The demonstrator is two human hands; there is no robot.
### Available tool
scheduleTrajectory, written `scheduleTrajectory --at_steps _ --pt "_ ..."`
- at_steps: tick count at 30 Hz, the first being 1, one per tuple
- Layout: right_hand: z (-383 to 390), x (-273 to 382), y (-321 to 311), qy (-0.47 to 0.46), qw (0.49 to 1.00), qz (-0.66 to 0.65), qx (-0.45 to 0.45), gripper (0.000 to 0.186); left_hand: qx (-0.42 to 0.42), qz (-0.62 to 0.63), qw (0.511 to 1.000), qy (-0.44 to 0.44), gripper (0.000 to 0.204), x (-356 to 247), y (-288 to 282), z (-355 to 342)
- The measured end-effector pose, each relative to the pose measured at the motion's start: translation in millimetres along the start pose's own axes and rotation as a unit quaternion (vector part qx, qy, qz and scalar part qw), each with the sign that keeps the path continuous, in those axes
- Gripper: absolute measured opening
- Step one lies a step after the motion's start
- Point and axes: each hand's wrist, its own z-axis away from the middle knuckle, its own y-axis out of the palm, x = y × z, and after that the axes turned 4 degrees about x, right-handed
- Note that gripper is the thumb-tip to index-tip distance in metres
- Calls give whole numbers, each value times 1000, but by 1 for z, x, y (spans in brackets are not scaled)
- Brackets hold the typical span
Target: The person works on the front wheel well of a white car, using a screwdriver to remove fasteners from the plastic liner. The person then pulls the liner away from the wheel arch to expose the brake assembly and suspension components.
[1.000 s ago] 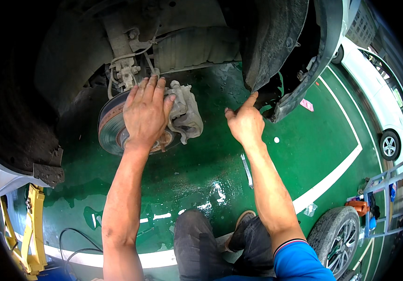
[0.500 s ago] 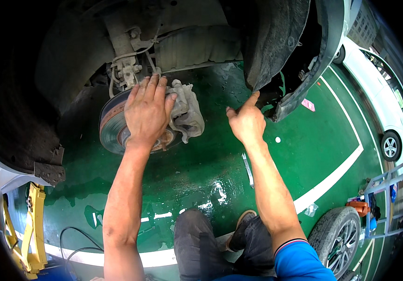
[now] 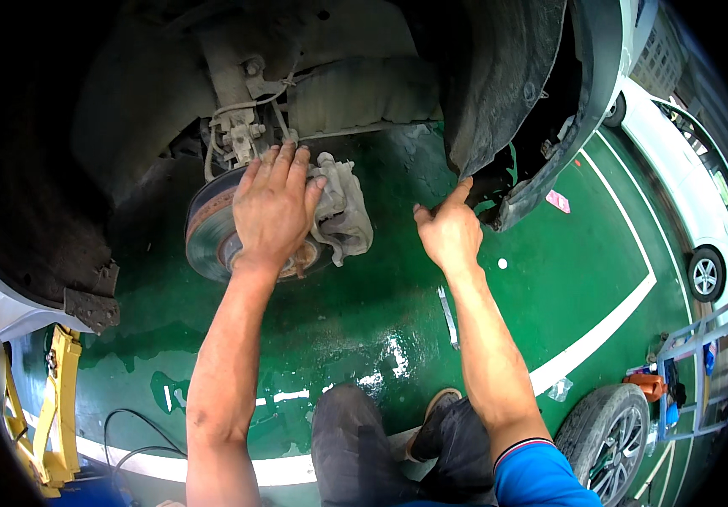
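A green floor [image 3: 364, 308] (wet and shining in places) carries white lines [image 3: 286, 471], a building [image 3: 658, 61] standing beyond.

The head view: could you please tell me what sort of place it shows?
Most likely a car repair workshop: an exposed brake disc, a loose wheel on the floor, and a yellow frame, perhaps a lift.

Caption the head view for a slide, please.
Left hand over the brake disc, right hand at the arch liner, loose wheel at lower right.
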Motion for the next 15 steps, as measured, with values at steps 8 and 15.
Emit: scheduleTrajectory --at_steps 8,15 --pt "1 -5 -5 4 1000 -7 7 93 11 3 1000 -1 42 -3 0 1" --pt "-2 -17 -15 -1 1000 -29 -1 92 17 6 1000 0 43 -7 -5 -5"
